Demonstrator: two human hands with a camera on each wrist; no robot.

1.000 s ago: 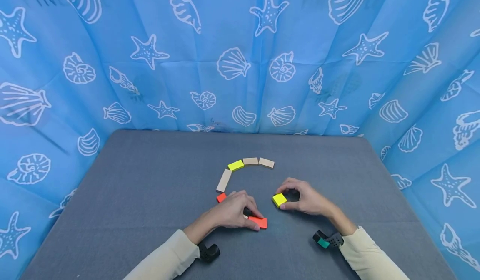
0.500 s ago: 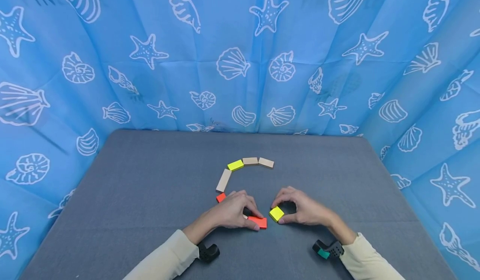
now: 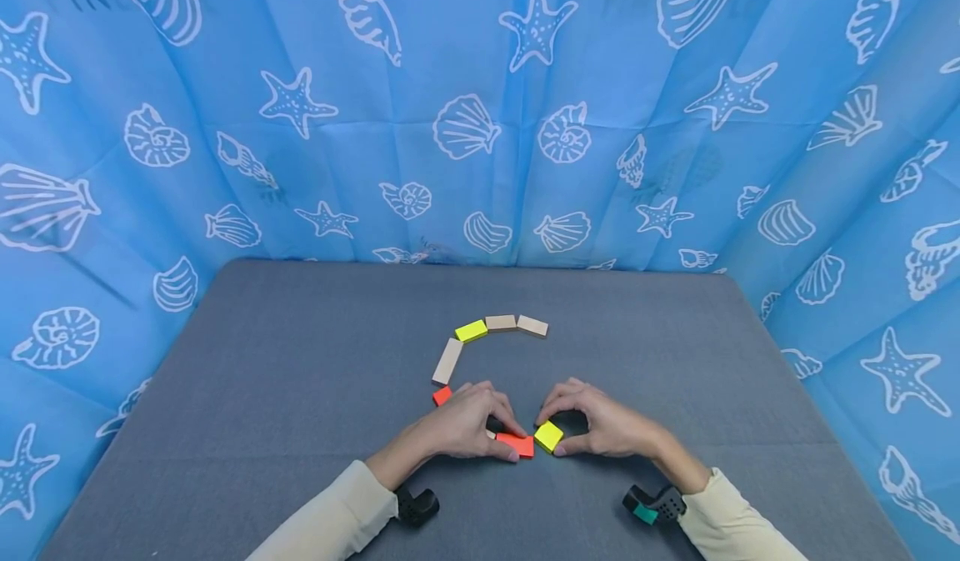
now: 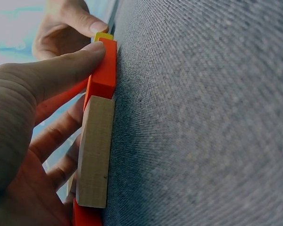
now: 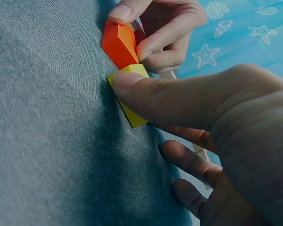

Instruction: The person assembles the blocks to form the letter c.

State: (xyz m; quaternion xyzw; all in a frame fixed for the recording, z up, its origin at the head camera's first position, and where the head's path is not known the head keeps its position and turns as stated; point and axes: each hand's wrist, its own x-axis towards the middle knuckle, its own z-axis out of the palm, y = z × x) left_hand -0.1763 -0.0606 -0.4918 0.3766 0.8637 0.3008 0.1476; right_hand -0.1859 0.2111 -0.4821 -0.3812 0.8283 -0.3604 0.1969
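My left hand (image 3: 471, 421) pinches an orange-red block (image 3: 517, 445) between thumb and fingers on the grey table. Just right of it, my right hand (image 3: 603, 421) pinches a yellow block (image 3: 549, 437) by its sides. In the right wrist view the yellow block's end (image 5: 137, 70) sits right at the corner of the orange-red block (image 5: 119, 44). A plain wooden block (image 4: 95, 153) lies end to end with the orange-red one under the left palm, mostly hidden in the head view. Another orange-red block (image 3: 442, 396) shows beyond the left hand, partly covered by it.
The curved row continues with a wooden block (image 3: 447, 362), a yellow block (image 3: 472, 331) and two more wooden blocks, the last wooden block (image 3: 533, 326) at the far right. A blue shell-print curtain (image 3: 480, 127) hangs behind the grey table (image 3: 337, 336).
My right hand has brought the yellow block toward me and left, up to the end of the orange-red block. The left hand keeps its place.
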